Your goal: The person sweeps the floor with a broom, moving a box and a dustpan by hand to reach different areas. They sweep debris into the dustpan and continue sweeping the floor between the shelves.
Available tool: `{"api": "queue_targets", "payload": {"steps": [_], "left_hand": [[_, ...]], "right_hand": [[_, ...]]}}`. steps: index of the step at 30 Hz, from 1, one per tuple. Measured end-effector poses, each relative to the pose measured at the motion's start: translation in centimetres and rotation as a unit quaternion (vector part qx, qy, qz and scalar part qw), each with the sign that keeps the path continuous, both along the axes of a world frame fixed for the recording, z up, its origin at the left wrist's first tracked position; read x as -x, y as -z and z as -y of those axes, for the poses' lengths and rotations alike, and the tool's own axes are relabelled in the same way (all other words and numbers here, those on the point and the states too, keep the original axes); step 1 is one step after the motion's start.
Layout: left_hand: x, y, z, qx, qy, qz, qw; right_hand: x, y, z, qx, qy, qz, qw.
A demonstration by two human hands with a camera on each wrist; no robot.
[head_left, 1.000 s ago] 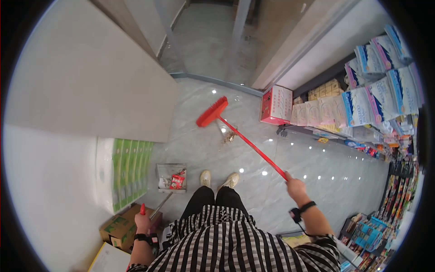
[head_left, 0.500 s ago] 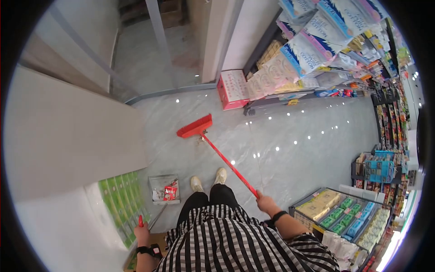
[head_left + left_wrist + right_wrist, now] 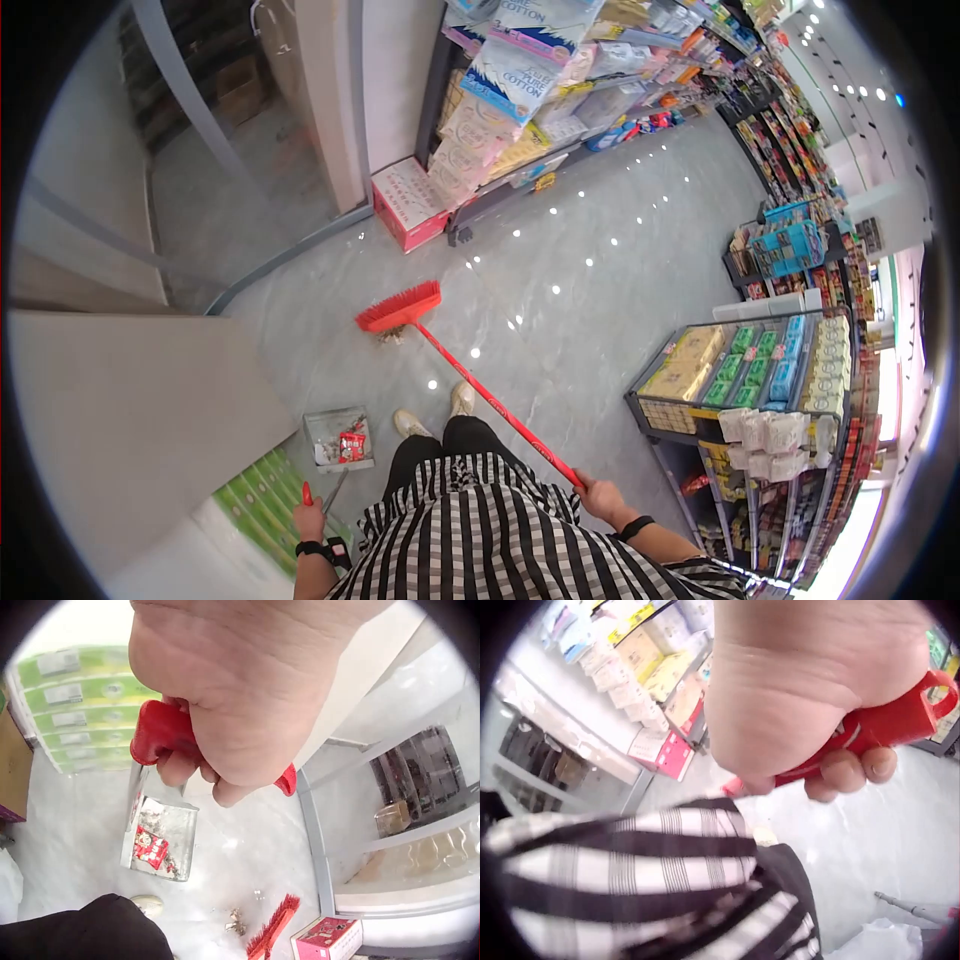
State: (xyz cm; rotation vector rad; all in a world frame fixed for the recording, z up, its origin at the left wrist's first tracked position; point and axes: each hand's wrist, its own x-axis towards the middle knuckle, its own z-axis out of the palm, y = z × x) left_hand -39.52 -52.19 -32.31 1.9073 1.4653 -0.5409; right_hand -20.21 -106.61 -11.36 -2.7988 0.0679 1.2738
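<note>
My right hand [image 3: 602,500] grips the top end of a red broom handle [image 3: 500,410], its fingers curled round the grip [image 3: 889,724] in the right wrist view. The red bristled broom head [image 3: 400,307] lies on the floor ahead of my feet, with a small pile of debris [image 3: 390,338] at its near side. My left hand [image 3: 309,520] is wrapped round the red grip [image 3: 161,733] of a long-handled dustpan. That dustpan [image 3: 325,428] sits on the floor left of my shoes, holding a red wrapper [image 3: 352,446] and bits of dirt.
Green-wrapped packs [image 3: 265,495] and a pale panel [image 3: 140,400] stand on the left. A red and white box [image 3: 410,205] is by the stocked shelf and glass door. To the right is a display stand [image 3: 680,430] with packets. Grey tiles [image 3: 560,330] run between.
The head view has turned to the right. The broom head has come from beyond the debris back to it, nearer my feet. Both hands keep their grips; the dustpan stays beside my shoes.
</note>
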Motion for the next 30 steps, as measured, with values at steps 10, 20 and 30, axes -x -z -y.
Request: {"api": "queue_targets", "payload": {"steps": [10, 20, 30], "left_hand": [[-2.5, -3.3, 2.6, -0.032, 0.141, -0.033, 0.989], [-6.2, -0.2, 5.1, -0.028, 0.253, -0.051, 0.966], [-9.5, 3.9, 6.8, -0.063, 0.295, -0.067, 0.951]], "right_hand": [[4.3, 0.0, 5.3, -0.060, 0.076, 0.034, 0.995], [7.0, 1.6, 3.8, -0.102, 0.239, -0.032, 0.965], [4.6, 10.4, 3.4, 0.149, -0.013, 0.039, 0.988]]}}
